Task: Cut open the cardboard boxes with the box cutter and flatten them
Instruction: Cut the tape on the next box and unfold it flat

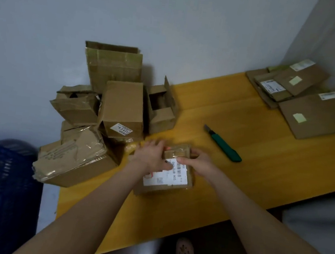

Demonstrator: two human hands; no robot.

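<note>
Standing at a smooth yellow wooden table, working near its front edge on a small cardboard box: squat, brown and rectangular, glossy with clear tape across the top, bearing a white printed shipping label with a barcode. Laying the left hand over the left part of the box's top, forearm reaching in straight from the lower left, fingers straight and spread apart, thumb resting across the label. Gripping the box's far right corner with the right hand, fingers curled over the far edge, thumb stretched leftwards along the top, wrist slightly bent. Leaving the box cutter untouched on the bare wood, well apart to the right of the box towards the table's middle: slim green plastic handle, short grey blade end pointing to the far left. Facing, at the far left corner against the pale wall, a heap of boxes: brown corrugated card, some crumpled and shiny with tape, some open with flaps up, one overhanging the left edge. Having, at the far right corner, a stack of flattened cardboard: thin flat sheets with white labels and pale stickers. Standing beside a blue plastic mesh crate off the table's left edge
</note>
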